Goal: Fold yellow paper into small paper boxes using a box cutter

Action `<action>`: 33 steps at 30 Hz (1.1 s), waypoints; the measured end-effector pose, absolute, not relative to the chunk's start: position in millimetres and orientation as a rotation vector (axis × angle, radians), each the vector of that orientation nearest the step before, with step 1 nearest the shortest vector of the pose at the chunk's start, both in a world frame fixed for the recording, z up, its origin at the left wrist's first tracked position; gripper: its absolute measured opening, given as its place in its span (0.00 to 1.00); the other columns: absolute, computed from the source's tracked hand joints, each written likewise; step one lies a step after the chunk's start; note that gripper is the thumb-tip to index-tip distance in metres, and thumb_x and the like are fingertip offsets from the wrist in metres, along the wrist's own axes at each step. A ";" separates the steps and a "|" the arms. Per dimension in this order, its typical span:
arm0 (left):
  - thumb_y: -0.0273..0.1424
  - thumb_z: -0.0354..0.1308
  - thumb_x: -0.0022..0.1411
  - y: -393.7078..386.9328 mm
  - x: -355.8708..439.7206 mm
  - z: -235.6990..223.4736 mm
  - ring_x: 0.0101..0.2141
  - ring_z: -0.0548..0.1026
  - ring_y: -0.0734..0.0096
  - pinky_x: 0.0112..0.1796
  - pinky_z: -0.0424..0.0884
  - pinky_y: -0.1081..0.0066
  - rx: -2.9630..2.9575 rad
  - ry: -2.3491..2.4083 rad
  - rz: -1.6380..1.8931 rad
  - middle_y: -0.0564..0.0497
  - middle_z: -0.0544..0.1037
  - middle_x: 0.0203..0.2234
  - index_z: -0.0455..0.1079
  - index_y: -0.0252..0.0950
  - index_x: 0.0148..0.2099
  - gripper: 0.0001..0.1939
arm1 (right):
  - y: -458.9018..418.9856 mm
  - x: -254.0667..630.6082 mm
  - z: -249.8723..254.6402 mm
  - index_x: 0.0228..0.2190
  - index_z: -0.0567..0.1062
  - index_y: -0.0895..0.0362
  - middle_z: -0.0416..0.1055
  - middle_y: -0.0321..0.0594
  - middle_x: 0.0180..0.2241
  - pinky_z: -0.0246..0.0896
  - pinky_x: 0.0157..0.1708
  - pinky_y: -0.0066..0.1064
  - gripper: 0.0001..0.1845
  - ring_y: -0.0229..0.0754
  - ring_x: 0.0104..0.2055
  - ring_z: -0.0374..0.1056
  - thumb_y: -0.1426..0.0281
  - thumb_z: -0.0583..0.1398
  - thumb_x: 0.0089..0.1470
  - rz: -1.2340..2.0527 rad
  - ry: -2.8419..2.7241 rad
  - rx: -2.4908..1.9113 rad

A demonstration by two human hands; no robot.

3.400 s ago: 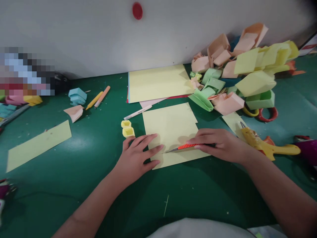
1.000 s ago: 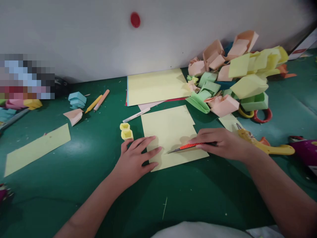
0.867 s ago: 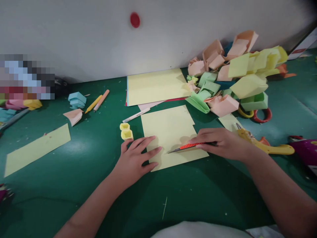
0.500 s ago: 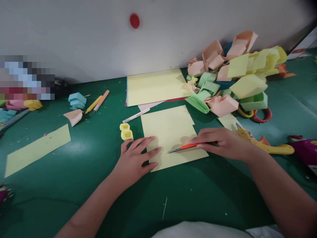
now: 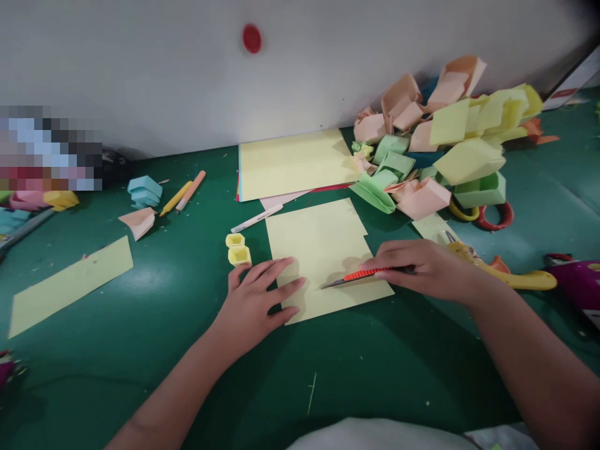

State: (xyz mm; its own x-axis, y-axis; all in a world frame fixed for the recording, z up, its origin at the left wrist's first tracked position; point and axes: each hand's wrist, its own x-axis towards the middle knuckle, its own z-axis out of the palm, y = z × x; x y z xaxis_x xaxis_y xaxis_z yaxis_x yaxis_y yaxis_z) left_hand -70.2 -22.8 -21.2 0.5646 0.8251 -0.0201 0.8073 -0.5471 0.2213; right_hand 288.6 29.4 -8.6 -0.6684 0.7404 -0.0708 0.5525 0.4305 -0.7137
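Note:
A pale yellow sheet of paper (image 5: 319,237) with a notch in its right edge lies in front of me on the green table. Spread over its left edge, my left hand (image 5: 260,294) rests with fingers apart and holds nothing. My right hand (image 5: 407,265) grips an orange utility knife (image 5: 363,274) near the sheet's right side. The knife's blade points left, and its tip is at the paper's surface. Two small yellow folded paper cups (image 5: 239,253) stand just beyond my left hand. Behind the sheet lies a white pen (image 5: 257,219).
A stack of coloured paper (image 5: 295,162) lies by the wall. Folded paper pieces (image 5: 422,137) pile up at the back right, near scissors (image 5: 495,217) and a yellow-handled tool (image 5: 520,279). A paper strip (image 5: 72,284) and two markers (image 5: 182,192) are at left.
Almost nothing differs. The knife tip has shifted very slightly to the right; my left hand stays in place on the paper.

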 end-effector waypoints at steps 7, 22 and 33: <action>0.39 0.59 0.69 -23.2 -69.8 -21.3 0.63 0.63 0.50 0.61 0.52 0.45 2.582 1.372 0.170 0.58 0.62 0.68 0.68 0.59 0.62 0.21 | 28.7 290.0 -5.0 0.53 0.79 0.47 0.74 0.41 0.36 0.65 0.37 0.34 0.20 0.43 0.36 0.71 0.55 0.57 0.66 1.105 -2.404 -1.158; 0.41 0.58 0.69 -23.1 -70.1 -21.9 0.63 0.63 0.51 0.60 0.52 0.47 2.581 1.379 0.162 0.59 0.61 0.68 0.69 0.59 0.62 0.20 | 29.3 293.4 -0.7 0.51 0.80 0.45 0.76 0.40 0.35 0.65 0.35 0.34 0.20 0.43 0.35 0.72 0.54 0.57 0.64 1.107 -2.383 -1.182; 0.39 0.60 0.68 -22.9 -69.8 -21.0 0.62 0.64 0.51 0.61 0.52 0.47 2.587 1.374 0.176 0.57 0.63 0.68 0.70 0.58 0.61 0.21 | 30.5 299.3 -2.6 0.52 0.79 0.45 0.75 0.39 0.35 0.64 0.34 0.32 0.19 0.41 0.34 0.72 0.56 0.58 0.65 1.102 -2.407 -1.168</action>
